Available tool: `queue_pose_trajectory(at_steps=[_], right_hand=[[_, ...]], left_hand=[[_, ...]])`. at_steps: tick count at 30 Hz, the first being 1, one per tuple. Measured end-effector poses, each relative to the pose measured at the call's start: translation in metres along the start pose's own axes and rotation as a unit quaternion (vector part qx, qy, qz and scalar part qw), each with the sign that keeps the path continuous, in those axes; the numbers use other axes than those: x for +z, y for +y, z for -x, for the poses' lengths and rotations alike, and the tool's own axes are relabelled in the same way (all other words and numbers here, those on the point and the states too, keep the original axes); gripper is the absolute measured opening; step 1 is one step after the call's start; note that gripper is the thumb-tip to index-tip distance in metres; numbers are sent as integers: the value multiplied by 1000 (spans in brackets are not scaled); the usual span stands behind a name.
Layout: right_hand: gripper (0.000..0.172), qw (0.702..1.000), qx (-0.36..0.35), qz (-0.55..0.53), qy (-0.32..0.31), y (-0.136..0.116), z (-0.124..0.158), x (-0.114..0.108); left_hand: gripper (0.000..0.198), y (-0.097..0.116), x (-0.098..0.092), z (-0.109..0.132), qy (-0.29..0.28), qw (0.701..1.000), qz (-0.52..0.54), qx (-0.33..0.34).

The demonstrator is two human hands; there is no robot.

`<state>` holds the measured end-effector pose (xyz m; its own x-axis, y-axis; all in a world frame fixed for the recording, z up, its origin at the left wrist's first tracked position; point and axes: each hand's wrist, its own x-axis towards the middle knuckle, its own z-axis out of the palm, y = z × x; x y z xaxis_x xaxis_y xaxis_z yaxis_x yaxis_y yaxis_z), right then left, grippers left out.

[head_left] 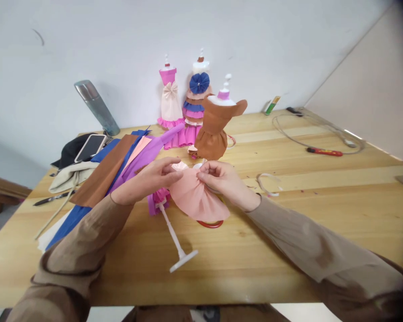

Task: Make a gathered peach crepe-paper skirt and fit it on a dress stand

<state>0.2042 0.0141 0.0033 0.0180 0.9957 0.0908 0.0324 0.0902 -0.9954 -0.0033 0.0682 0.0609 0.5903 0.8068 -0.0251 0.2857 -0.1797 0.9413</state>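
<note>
A sheet of peach-pink crepe paper (201,197) fans out in pleats in front of me. My right hand (221,176) pinches its gathered upper edge between thumb and fingers. At its left edge, my left hand (151,176) hovers with thumb and index finger apart; whether it touches the paper is unclear. Below that hand, a small white doll stand (171,232) tilts over, a bright pink ruffle (160,197) at its upper end. Its upper part is mostly hidden by the hand and paper. Under the fan shows part of a red ring (211,224).
Dress forms in brown (215,125), pink-and-cream (170,100) and tiered colours (194,107) stand behind. Crepe sheets (109,167), a phone (91,147), a pen (52,199) and a flask (99,109) lie left. Right are a cable (278,129), a red-handled tool (324,152) and a glue-like tube (272,106).
</note>
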Motion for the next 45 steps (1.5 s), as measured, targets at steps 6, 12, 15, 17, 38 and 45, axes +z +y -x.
queue_pose_trajectory(at_steps=[6,12,15,17,38,45], right_hand=[[27,1000,-17,24,3,-1,4,4],[26,998,-35,57,2,0,5,5],[26,997,-39,68,2,1,4,5],[26,997,-42,69,9,2,4,4],[24,998,-34,36,36,6,-1,3],[24,999,-24,25,39,3,1,4]], left_hand=[[66,2,5,18,-15,995,59,-81],[55,-14,9,25,106,987,-111,44],[52,-22,7,27,126,978,-142,84],[51,-24,4,27,123,983,-118,69],[44,-6,14,32,-54,986,81,-135],[26,-10,16,34,-62,986,60,-142]])
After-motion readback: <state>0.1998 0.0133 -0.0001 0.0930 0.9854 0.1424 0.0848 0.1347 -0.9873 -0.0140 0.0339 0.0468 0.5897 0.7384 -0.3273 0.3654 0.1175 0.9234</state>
